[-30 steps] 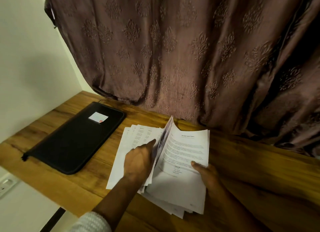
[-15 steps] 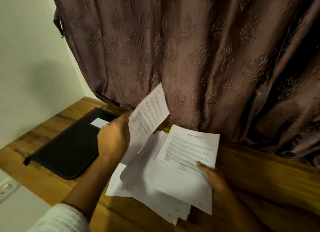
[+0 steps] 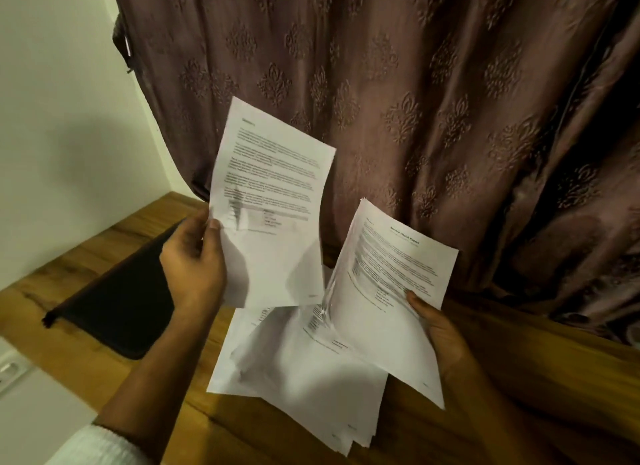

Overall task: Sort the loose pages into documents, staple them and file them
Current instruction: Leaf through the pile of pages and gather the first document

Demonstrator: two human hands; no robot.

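Our left hand pinches one page by its side edge, raised above the table. Our right hand grips a thin sheaf over the loose pages. The sheets look light and floppy, so they probably sag and slide; we would hold them near the edges.

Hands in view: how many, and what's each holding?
2. The left hand pinches a single sheet held up at centre left. The right hand grips a bundle of pages at lower right, over the desk. None seems hidden.
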